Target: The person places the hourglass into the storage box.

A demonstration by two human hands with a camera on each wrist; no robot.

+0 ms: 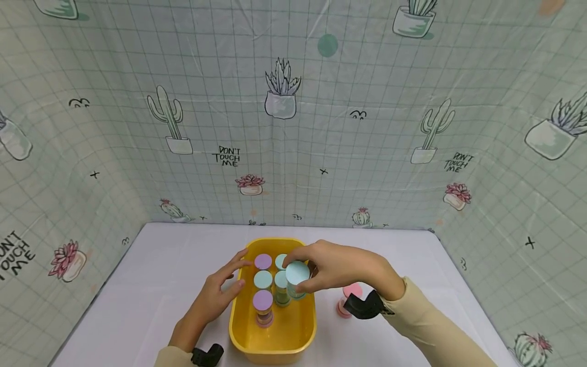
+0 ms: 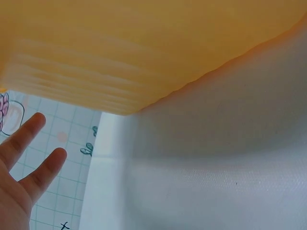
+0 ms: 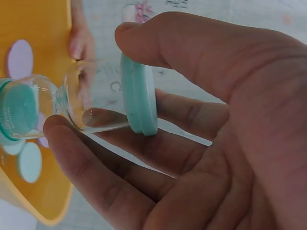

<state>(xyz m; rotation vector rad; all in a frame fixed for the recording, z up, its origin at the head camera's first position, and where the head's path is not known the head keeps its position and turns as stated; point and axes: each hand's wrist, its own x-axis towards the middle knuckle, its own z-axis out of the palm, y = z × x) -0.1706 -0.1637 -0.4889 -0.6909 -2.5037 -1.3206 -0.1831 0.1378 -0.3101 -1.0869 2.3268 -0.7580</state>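
With thumb and fingers, my right hand [image 1: 327,262] grips a clear glass hourglass [image 1: 297,273] with mint caps at its ends, over the right side of a yellow tub [image 1: 275,344]. In the right wrist view the thumb presses near one mint cap [image 3: 139,96], and the fingers curl around the glass. My left hand [image 1: 217,293] lies along the tub's left rim, its fingers extended and spread. Inside the tub stand several more hourglasses, including a purple one [image 1: 263,300] in front and a mint one [image 1: 263,279] behind it.
A pink hourglass [image 1: 352,290] stands on the white table [image 1: 174,265] right of the tub, partly hidden by my right wrist. Behind and at both sides rises a grid-patterned curtain [image 1: 275,137] with cactus drawings.
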